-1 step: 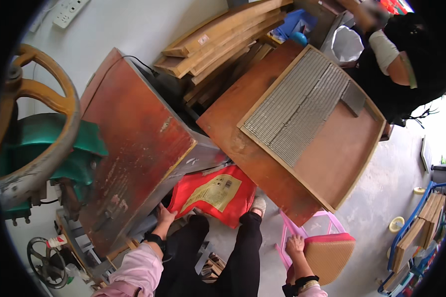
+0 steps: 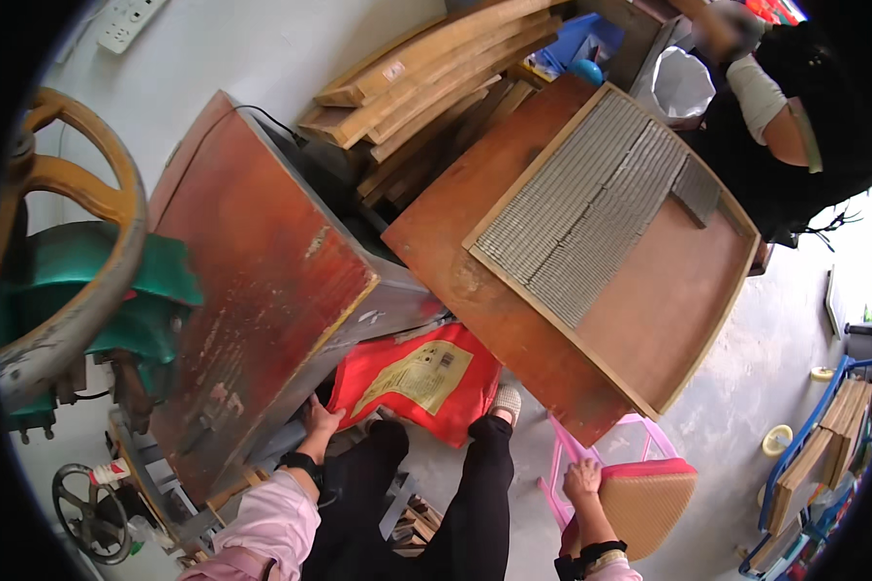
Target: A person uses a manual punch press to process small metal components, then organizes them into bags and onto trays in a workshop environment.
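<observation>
My left hand (image 2: pixel 322 426) is beside the lower edge of a worn red-brown cabinet (image 2: pixel 252 290), thumb apart from the fingers. Part of its fingers is hidden against the dark gap there. Just right of it, a red bag (image 2: pixel 358 376) with a pale yellow printed panel lies between the cabinet and my feet. My right hand (image 2: pixel 581 481) grips the near edge of a pink plastic stool (image 2: pixel 564 443), its fingers curled over. A tan woven cushion with a pink rim (image 2: pixel 649 504) tops this stool.
A wooden tray (image 2: pixel 683 320) of small grey strips sits on a red-brown board (image 2: pixel 446 232). Long timbers (image 2: pixel 426 73) are stacked behind. A handwheel machine (image 2: pixel 97 281) stands left, a blue cart (image 2: pixel 780 474) right. Another person (image 2: pixel 794 126) is at far right.
The whole view has shifted very slightly. My right hand and the stool sit a touch further right in the picture; my left hand stays beside the cabinet.
</observation>
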Tool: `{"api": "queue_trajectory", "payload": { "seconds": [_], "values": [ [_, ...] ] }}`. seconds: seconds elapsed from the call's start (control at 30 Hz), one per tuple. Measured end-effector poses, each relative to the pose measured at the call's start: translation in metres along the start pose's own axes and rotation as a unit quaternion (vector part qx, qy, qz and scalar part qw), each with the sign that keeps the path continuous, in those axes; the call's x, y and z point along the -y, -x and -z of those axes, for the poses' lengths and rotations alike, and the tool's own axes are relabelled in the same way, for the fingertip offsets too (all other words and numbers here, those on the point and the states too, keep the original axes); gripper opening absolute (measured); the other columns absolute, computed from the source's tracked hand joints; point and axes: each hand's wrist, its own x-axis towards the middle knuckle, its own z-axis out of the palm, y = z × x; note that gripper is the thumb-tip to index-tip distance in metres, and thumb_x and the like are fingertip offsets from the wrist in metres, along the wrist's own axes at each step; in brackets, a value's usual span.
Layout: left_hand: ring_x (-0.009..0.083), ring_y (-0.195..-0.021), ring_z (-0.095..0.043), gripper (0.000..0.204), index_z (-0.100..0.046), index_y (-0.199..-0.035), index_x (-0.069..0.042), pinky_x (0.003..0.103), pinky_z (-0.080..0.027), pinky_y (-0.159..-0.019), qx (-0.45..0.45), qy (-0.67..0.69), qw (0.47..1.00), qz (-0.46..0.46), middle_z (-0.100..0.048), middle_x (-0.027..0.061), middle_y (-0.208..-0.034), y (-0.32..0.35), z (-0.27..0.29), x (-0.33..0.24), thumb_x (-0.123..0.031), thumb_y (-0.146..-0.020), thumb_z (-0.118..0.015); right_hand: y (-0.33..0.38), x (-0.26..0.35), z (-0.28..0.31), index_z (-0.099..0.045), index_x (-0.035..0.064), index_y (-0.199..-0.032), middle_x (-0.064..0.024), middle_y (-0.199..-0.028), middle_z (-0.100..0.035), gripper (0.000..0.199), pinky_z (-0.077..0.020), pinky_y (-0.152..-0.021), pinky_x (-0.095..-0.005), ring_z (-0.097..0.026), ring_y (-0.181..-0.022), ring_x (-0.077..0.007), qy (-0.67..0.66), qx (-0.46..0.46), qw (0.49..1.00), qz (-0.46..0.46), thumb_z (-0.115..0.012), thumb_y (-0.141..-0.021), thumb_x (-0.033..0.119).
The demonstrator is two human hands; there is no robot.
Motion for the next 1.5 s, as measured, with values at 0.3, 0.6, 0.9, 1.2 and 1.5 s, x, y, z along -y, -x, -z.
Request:
{"api": "queue_trajectory", "payload": {
  "seconds": [0.3,0.6,0.9,1.2,1.5],
  "values": [
    [0.0396,-0.078,-0.055,0.025,-0.057,-0.086,0.0,0.046,-0.045,-0.067,0.112,-0.023,0.941,-0.317,-0.058,0.022,-0.081,0.044,0.068,-0.042,-0.024,-0.079,-0.053,-0.031,-0.036,0.017,-0.047,0.0065,-0.12,-0.0112,-0.127,-0.044,0.06,-0.0248,-0.097,-0.0446,-0.04,-0.119,-0.0261,-0.056,0.212,0.958,-0.186,-0.044,-0.078,0.049],
    [0.0376,-0.066,-0.057,0.018,-0.059,-0.081,0.0,0.039,-0.046,-0.057,0.338,-0.055,0.863,-0.372,-0.057,0.0218,-0.068,0.137,0.275,-0.05,-0.018,-0.076,-0.06,0.038,0.022,-0.022,-0.062,0.0091,-0.101,-0.0142,-0.105,-0.059,0.037,-0.0427,-0.086,-0.0354,-0.056,-0.101,-0.0262,-0.151,0.222,0.954,-0.135,-0.042,-0.079,0.031],
    [0.0352,-0.071,-0.061,0.023,-0.06,-0.087,0.001,0.034,-0.047,-0.061,0.308,0.12,0.906,-0.264,-0.06,0.0198,-0.072,0.119,0.293,-0.031,-0.02,-0.077,-0.061,0.038,0.104,-0.02,-0.063,0.0154,-0.102,-0.0069,-0.107,-0.06,0.031,-0.0435,-0.08,-0.034,-0.056,-0.101,-0.0185,-0.121,0.225,0.964,-0.07,-0.038,-0.084,0.021],
    [0.0284,-0.07,-0.063,0.023,-0.059,-0.093,0.001,0.032,-0.047,-0.064,0.222,0.069,0.956,-0.177,-0.062,0.0169,-0.076,0.124,0.295,-0.063,-0.016,-0.077,-0.06,-0.062,0.213,0.01,-0.049,0.013,-0.118,-0.0126,-0.118,-0.052,0.044,-0.0353,-0.092,-0.0411,-0.048,-0.11,-0.0285,-0.278,0.239,0.929,0.054,-0.042,-0.081,0.036],
    [0.0328,-0.079,-0.061,0.029,-0.055,-0.1,-0.001,0.034,-0.046,-0.069,0.191,0.052,0.966,-0.164,-0.061,0.0177,-0.081,0.129,0.292,-0.063,-0.017,-0.076,-0.061,-0.119,0.219,-0.034,-0.044,0.0062,-0.12,-0.0142,-0.111,-0.054,0.049,-0.0419,-0.085,-0.0372,-0.053,-0.102,-0.0275,-0.453,0.146,0.873,0.108,-0.048,-0.081,0.036]
  ]
}}
